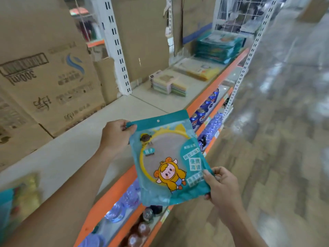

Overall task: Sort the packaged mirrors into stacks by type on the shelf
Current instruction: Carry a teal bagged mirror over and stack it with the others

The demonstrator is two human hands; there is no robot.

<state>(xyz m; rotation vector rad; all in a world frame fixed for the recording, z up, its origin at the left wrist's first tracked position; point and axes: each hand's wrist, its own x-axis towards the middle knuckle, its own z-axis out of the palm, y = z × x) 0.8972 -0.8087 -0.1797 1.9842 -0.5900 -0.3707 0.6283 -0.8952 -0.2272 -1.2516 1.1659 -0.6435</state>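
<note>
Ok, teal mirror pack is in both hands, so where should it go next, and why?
Probably carry the teal mirror pack, held by the left hand and right hand, to the far teal stack. Its packaging matches; the nearer pastel stack and yellow stack differ.

On my feed I see two arms, both bare from the frame edge to the fingers: no sleeve, cuff or glove shows anywhere along them. The left hand (116, 135) has no ring, and its wrist carries no watch, band or bracelet. The right hand (221, 187) is just as plain, with short, unpainted nails on the fingers I can see. The left forearm (58, 202) fills much of the lower left and looks broad this close to the lens; the right forearm (249, 230) shows less of its length.
</note>
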